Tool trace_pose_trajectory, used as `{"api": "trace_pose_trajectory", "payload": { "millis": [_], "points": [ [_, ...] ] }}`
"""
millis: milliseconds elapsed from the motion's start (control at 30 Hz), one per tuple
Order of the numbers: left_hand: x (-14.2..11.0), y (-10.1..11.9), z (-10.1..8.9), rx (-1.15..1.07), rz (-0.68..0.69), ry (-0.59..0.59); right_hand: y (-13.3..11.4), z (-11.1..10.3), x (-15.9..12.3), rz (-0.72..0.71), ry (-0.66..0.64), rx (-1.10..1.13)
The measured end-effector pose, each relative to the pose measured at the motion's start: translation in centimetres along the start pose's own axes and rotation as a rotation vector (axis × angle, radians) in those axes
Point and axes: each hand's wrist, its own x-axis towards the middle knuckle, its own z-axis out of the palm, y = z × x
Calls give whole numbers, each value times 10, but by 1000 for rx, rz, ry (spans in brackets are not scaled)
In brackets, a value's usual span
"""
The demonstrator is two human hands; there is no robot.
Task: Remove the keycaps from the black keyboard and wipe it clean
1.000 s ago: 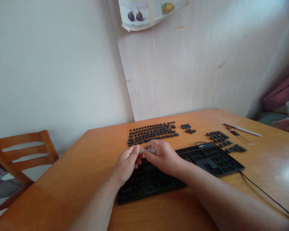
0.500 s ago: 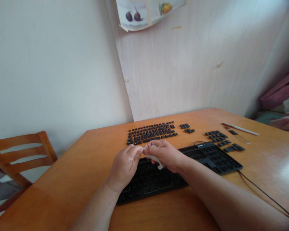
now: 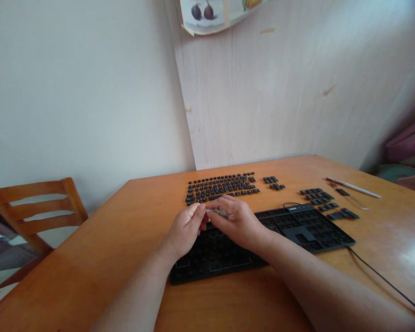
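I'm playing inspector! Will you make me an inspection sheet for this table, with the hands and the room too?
Surface: orange-brown wooden table, shiny at the right.
Job's things: black keyboard base with bare key sockets; loose keycaps laid out in groups behind and beside it; pale crumpled piece, material unclear.
Clutter: white pen-like stick; small dark item beside it, too small to name.
Hands: left hand and right hand both pinch the pale crumpled piece above the keyboard base.
Cables: black cable runs from the keyboard base's right corner toward the lower right.
Surroundings: wooden chair at left; fruit picture on the wall.
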Motion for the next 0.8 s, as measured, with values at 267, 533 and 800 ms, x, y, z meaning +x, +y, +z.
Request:
{"api": "trace_pose_trajectory", "payload": {
  "millis": [267,533,800],
  "points": [
    [3,-3,-3,-46,-50,1,0,-8,3,41,-47,-2],
    [17,-35,-19,90,-90,352,17,-14,5,63,-238,-188],
    [25,-60,-28,330,-144,421,17,-21,2,74,-364,-345]
  ]
}}
